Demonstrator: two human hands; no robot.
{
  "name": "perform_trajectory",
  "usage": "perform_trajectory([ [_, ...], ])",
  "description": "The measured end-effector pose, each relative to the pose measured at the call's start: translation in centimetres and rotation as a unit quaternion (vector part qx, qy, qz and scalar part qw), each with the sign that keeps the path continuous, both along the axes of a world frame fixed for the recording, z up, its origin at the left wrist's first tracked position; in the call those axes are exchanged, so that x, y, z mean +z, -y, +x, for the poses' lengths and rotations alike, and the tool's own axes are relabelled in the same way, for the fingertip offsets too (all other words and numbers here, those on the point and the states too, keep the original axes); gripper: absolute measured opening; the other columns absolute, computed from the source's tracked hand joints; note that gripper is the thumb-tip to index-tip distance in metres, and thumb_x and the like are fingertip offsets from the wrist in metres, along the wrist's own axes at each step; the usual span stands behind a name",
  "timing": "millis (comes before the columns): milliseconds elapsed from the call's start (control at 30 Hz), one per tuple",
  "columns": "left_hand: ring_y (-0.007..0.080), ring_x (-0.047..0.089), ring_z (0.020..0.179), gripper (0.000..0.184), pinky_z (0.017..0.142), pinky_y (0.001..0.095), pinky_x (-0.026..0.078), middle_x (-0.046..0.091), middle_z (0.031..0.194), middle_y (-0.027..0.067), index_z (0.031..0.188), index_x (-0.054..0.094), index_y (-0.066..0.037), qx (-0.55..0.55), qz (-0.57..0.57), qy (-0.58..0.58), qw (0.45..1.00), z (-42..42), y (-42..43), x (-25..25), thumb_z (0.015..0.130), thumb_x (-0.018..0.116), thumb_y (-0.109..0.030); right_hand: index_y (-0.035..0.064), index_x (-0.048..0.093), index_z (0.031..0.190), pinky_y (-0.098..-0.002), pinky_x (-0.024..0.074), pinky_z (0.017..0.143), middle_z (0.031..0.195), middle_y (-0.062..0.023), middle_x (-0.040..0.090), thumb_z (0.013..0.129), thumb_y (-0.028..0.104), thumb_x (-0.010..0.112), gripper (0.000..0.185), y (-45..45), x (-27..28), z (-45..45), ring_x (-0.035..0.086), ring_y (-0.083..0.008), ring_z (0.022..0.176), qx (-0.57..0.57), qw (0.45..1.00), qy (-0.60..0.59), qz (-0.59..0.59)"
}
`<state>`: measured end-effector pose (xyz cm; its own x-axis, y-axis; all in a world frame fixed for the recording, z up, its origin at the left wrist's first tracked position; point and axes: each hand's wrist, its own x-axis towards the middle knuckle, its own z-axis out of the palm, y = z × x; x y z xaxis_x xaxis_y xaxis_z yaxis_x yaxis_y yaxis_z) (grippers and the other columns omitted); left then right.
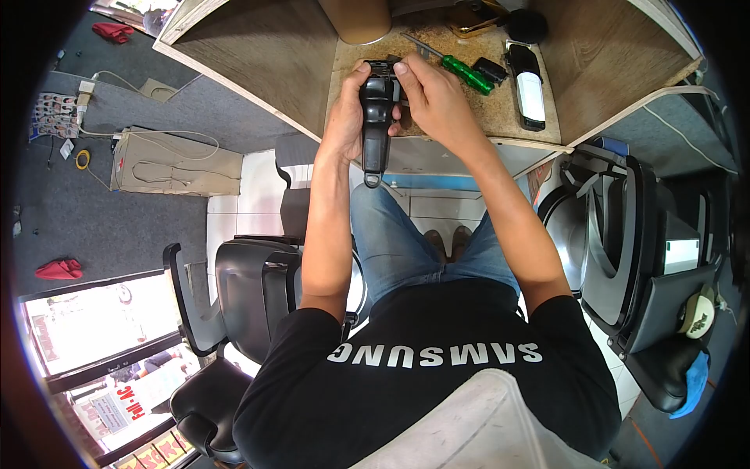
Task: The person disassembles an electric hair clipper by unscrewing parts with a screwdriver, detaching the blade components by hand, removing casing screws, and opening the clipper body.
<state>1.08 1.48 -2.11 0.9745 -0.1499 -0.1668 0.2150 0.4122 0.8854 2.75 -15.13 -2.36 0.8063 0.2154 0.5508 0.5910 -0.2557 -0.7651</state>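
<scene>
A black hair clipper [376,125] is held upright in the view, its blade end pointing away from me and its hanging loop toward my lap. My left hand [346,117] is closed around its left side, thumb near the blade. On the other side, my right hand [437,100] grips the blade end with thumb and fingers; some fingertips show behind the body. Just right of that hand lie a green-handled screwdriver [466,75] and a small black part [491,70]. A second clipper, black and white [529,94], rests farther right on the shelf.
The wooden shelf [348,66] has side walls left and right. At its back stand a brown cylinder [355,19] and a round black object [526,26]. Black chairs [254,281] flank me on both sides. A cardboard box [178,162] with a cable lies left.
</scene>
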Motion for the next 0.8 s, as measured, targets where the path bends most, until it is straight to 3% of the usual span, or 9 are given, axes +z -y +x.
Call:
perform_trajectory([
  [167,0.0176,0.063,0.067,0.051,0.049,0.0345,0.052,0.065,0.084,0.0114,0.113,0.061,-0.004,-0.026,-0.013,0.006,1.000,0.04,-0.09,0.03,0.106,0.046,-0.052,-0.0025,0.059,0.100,-0.0494,0.0508,0.063,0.076,-0.0232,0.067,0.110,0.027,0.052,0.032,0.20,0.57,-0.38,0.067,-0.0424,0.066,0.012,0.998,-0.069,0.008],
  [367,0.0166,0.062,0.065,0.055,0.048,0.0331,0.051,0.065,0.080,0.0105,0.118,0.063,-0.003,-0.003,-0.026,-0.003,1.000,0.08,-0.10,0.10,0.105,0.048,-0.054,-0.0017,0.062,0.102,-0.0433,0.0528,0.061,0.076,-0.0168,0.071,0.104,0.017,0.061,0.019,0.03,1.16,-0.97,0.071,-0.0322,0.064,0.001,0.995,-0.081,0.052],
  [467,0.0167,0.062,0.064,0.054,0.048,0.0330,0.051,0.064,0.078,0.0098,0.118,0.063,-0.003,0.007,-0.026,-0.001,1.000,0.02,0.04,0.21,0.105,0.049,-0.053,0.0004,0.063,0.103,-0.0335,0.0508,0.064,0.080,-0.0106,0.068,0.101,0.015,0.067,0.015,-0.11,0.22,-0.60,0.066,-0.0188,0.070,0.016,0.995,-0.068,0.076],
  [800,0.0177,0.063,0.065,0.048,0.047,0.0337,0.051,0.064,0.082,0.0106,0.109,0.061,-0.004,-0.016,-0.027,0.005,1.000,-0.06,-0.19,0.01,0.105,0.049,-0.051,0.0004,0.059,0.100,-0.0435,0.0483,0.067,0.079,-0.0162,0.064,0.110,0.027,0.054,0.028,0.13,0.31,-0.31,0.062,-0.0335,0.071,0.025,0.999,-0.029,0.021],
])
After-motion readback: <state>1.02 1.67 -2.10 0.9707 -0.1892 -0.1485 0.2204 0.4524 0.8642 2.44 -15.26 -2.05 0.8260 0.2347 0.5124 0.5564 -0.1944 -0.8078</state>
